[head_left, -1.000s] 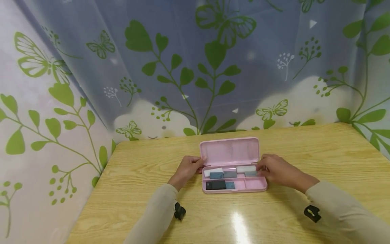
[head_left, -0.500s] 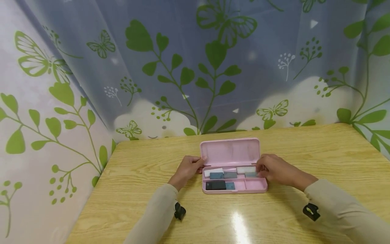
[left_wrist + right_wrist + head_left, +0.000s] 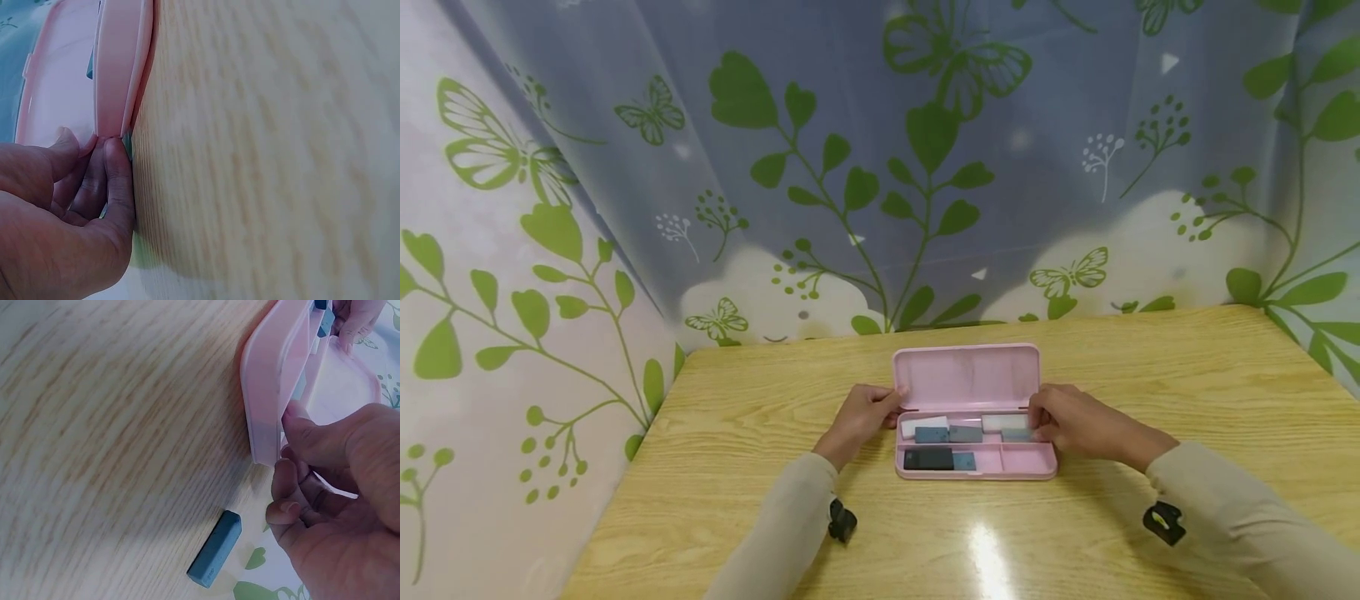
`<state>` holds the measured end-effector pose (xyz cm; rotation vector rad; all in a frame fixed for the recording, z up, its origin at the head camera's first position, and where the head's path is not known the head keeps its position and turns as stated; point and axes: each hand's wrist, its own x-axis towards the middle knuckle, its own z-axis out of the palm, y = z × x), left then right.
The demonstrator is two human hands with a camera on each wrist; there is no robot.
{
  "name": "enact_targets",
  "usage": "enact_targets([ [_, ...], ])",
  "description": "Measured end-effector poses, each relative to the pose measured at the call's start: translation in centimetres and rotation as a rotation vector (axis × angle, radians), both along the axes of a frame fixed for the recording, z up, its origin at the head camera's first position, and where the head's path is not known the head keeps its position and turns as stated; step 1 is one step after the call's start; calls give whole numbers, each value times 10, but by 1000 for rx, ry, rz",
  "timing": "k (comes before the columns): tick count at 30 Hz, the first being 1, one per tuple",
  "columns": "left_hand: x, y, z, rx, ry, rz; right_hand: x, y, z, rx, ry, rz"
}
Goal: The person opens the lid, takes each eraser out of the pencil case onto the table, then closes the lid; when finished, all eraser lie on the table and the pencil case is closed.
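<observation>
A pink pencil case (image 3: 1026, 472) lies on the table with its lid (image 3: 966, 375) raised at the back. My left hand (image 3: 859, 418) pinches its left rear corner, thumb against the lid. At the right end my right hand (image 3: 1078, 421) grips the side wall, with the thumb (image 3: 300, 428) inside and the other fingers outside. White and grey-blue blocks that look like erasers fill the rear compartment, among them a white block (image 3: 1003, 422) and a blue-grey block (image 3: 931, 434). In the front left compartment sit a black block (image 3: 928, 459) and a smaller blue block (image 3: 964, 461).
Beyond the right hand, a loose teal block (image 3: 215, 549) lies on the wooden table (image 3: 737, 417); the hand hides it in the head view. A leaf-and-butterfly patterned curtain (image 3: 820, 208) hangs along the table's back edge.
The pencil case has shifted very slightly toward me and to the left. Both hands keep the same hold on its ends.
</observation>
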<state>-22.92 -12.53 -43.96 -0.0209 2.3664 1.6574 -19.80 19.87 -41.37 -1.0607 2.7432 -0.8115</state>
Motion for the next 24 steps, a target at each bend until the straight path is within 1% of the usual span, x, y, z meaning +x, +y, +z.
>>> enact_targets([
  [5, 0, 0, -2, -2, 7, -3, 0, 0, 0, -1, -74, -11],
  [11, 0, -1, -1, -1, 11, 2, 1, 0, 1, -28, -124, -21],
  [14, 0, -1, -1, 5, 9, 4, 1, 0, 1, -38, -132, -24],
  [19, 1, -1, 0, 1, 3, 7, 0, 1, 2, -17, -118, -42],
  [24, 1, -1, -1, 4, 1, 7, -3, 3, 4, 32, -94, -18],
])
